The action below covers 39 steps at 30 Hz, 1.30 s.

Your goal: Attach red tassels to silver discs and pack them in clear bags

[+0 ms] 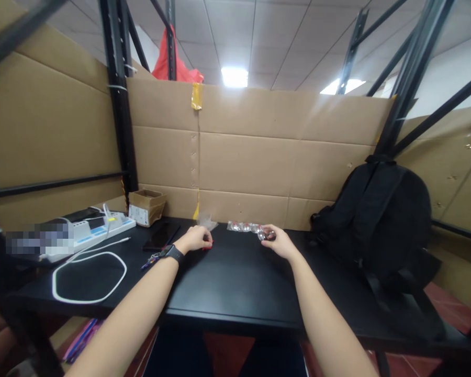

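Observation:
My left hand [197, 238] rests on the black table [227, 283] with its fingers curled over a small red object [206, 247] that peeks out beneath them. A black watch [172, 253] sits on that wrist. My right hand [275, 240] pinches the end of a strip of small clear plastic packets [243, 226] that lies along the table's far edge. Between the two hands, at the back, lies a crumpled clear bag [208, 221].
A black backpack [380, 220] leans at the right. At the left lie a dark phone [160, 236], a small cardboard box [146, 206], a white power strip [98, 229] and a looped white cable [88, 277]. Cardboard walls and black rack posts enclose the table.

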Available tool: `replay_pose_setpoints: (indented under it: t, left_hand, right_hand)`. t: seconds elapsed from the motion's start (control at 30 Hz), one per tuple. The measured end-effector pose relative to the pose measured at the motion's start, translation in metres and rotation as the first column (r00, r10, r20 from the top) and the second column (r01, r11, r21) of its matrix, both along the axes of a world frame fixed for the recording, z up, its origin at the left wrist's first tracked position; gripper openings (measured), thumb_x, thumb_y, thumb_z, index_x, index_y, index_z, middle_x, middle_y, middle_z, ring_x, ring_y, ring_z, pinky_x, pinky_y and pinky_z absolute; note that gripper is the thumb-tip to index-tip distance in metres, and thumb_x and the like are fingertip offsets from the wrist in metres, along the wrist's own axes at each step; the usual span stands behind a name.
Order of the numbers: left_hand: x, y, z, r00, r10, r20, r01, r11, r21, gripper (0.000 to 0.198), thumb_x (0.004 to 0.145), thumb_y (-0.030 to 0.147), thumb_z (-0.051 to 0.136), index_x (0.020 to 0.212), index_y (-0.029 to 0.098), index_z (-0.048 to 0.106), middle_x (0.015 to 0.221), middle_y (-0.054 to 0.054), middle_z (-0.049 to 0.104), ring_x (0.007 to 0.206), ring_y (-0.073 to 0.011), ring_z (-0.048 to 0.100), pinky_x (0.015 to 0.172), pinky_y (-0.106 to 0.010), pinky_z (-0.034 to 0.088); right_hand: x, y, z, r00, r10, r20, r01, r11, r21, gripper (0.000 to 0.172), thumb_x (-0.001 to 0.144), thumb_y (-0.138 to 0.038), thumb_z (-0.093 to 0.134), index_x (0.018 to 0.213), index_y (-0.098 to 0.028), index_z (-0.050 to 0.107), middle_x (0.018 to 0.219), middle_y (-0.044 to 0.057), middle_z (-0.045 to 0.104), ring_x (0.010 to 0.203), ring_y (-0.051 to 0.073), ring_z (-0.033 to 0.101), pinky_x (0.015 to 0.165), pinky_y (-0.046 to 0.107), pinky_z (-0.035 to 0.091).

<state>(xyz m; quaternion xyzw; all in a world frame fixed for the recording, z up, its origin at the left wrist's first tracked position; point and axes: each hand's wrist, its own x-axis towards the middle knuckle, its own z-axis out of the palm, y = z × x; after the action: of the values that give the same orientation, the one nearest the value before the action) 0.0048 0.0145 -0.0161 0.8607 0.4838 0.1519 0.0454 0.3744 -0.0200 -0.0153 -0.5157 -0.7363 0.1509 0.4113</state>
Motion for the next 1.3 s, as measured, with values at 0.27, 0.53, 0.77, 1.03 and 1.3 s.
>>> replay_pose_setpoints:
  t: [0.27,0.53,0.77,1.03,1.3]
  left_hand:
    - [0.005,-0.003,-0.002,0.999,-0.027,-0.018,0.028,0.997,0.078,0.012,0.081,0.031,0.061,0.081,0.027,0.073,0.086,0.001,0.075,0.085,-0.0178,0.068,0.081,-0.027,0.044]
    - [0.014,-0.014,0.000,0.991,0.125,-0.047,-0.113,0.971,0.209,0.018,0.084,0.030,0.057,0.085,0.029,0.075,0.108,-0.005,0.070,0.107,-0.0267,0.059,0.090,-0.038,0.041]
    - [0.022,-0.017,-0.001,0.992,0.119,-0.050,-0.105,0.969,0.224,0.020,0.085,0.026,0.052,0.078,0.027,0.071,0.098,-0.005,0.070,0.100,-0.0259,0.060,0.086,-0.038,0.040]
    - [0.023,-0.015,-0.001,0.991,0.107,-0.075,-0.090,0.974,0.208,0.016,0.085,0.030,0.056,0.079,0.026,0.071,0.101,-0.006,0.070,0.104,-0.0275,0.057,0.087,-0.039,0.038]
    - [0.025,-0.014,-0.007,0.996,0.068,-0.054,-0.055,0.974,0.219,0.022,0.090,0.029,0.049,0.080,0.023,0.067,0.101,-0.008,0.068,0.102,-0.0267,0.056,0.085,-0.037,0.035]
  right_hand:
    - [-0.011,-0.001,-0.004,0.998,0.070,-0.007,-0.070,0.998,0.002,0.050,0.064,-0.022,0.077,0.112,-0.019,0.065,0.102,0.005,0.069,0.086,0.018,0.062,0.087,0.035,0.050]
    - [-0.016,-0.002,-0.004,0.994,0.111,-0.013,-0.111,0.994,-0.001,0.042,0.064,-0.023,0.077,0.105,-0.020,0.067,0.098,0.004,0.069,0.088,0.019,0.063,0.086,0.035,0.051]
    - [-0.016,-0.002,-0.006,0.995,0.098,-0.006,-0.098,0.995,-0.029,0.041,0.063,-0.021,0.078,0.102,-0.020,0.068,0.096,0.005,0.070,0.086,0.020,0.063,0.084,0.035,0.051]
    - [-0.015,-0.002,-0.006,0.995,0.103,-0.005,-0.103,0.994,-0.032,0.040,0.063,-0.021,0.078,0.101,-0.019,0.068,0.095,0.005,0.070,0.084,0.018,0.062,0.083,0.034,0.051]
    - [-0.015,0.002,-0.009,0.996,0.090,-0.002,-0.090,0.995,-0.041,0.043,0.062,-0.021,0.080,0.103,-0.017,0.068,0.095,0.005,0.069,0.083,0.017,0.060,0.082,0.033,0.050]
